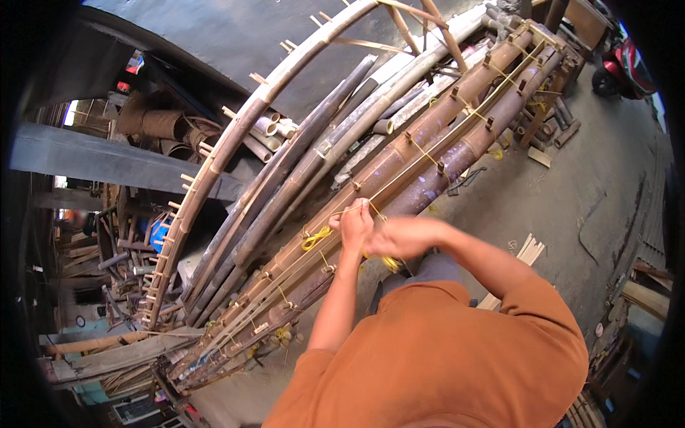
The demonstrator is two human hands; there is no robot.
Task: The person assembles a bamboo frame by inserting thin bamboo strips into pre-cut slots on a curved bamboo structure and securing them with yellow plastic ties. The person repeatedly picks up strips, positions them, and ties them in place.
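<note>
Two long bamboo poles lie side by side on a slant, with short wooden pegs standing out of them. Yellow cord zigzags between the pegs, and thin bamboo strips run lengthwise between the poles. Over the middle of the poles, my left hand is closed, pinching the cord between its fingertips. Close beside it on the right, my right hand is curled round the cord, slightly blurred. A yellow cord bundle hangs below it; another looped yellow bundle lies left of my left hand.
Beyond the poles, a curved bamboo piece with many pegs arches upward. More dark bamboo poles are stacked behind. Pale wooden strips lie on the floor at right. A red motorbike stands at the far right.
</note>
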